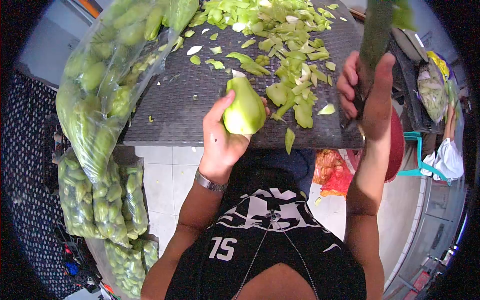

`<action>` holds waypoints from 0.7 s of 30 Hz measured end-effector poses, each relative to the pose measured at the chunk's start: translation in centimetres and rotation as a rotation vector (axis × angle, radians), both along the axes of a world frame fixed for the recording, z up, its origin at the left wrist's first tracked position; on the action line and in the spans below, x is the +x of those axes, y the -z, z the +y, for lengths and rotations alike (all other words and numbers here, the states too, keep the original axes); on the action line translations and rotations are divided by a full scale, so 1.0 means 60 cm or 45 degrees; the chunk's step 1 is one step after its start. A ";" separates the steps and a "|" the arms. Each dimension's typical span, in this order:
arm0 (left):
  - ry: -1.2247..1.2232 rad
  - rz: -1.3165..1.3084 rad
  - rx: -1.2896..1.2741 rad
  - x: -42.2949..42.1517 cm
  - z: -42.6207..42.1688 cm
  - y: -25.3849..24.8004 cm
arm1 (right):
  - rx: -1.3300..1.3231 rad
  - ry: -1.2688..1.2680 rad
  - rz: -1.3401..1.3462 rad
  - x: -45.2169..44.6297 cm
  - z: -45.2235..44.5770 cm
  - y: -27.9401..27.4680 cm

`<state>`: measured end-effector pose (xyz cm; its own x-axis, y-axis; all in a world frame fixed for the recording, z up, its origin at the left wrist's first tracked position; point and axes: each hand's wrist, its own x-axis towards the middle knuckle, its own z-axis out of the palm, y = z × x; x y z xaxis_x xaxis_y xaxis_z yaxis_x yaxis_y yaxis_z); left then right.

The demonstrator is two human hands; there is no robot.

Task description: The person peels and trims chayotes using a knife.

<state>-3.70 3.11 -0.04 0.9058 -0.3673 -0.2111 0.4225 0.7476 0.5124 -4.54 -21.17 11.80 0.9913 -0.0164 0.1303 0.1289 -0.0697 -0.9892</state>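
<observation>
My left hand point(223, 134) holds a pale green chayote point(245, 109) above the front of the dark woven table point(170, 110). The chayote's surface looks cut in smooth facets, with a whitish patch at its top. Raised at the right, my right hand point(372, 92) is closed around the handle of a large broad-bladed knife point(376, 37). Motion blurs the blade, and a bit of green shows beside it. Chayote peelings point(295, 75) lie scattered over the table to the right of the chayote, heaped thickest at the back.
A clear plastic bag of chayotes point(92, 80) rests along the table's left edge. More filled bags point(100, 200) stand on the floor below it. Under the table's right side is a red net bag point(332, 172). A turquoise stool point(415, 155) stands farther right.
</observation>
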 end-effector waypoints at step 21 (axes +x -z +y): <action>-0.001 0.186 -0.173 -0.004 -0.023 -0.005 | -1.163 -0.021 -0.191 -0.093 0.107 0.126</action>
<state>-3.91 1.74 0.24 0.8696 -0.4007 -0.2887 0.4844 0.8060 0.3403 -10.10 -14.76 4.23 0.9623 0.1697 0.2125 0.2589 -0.8112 -0.5244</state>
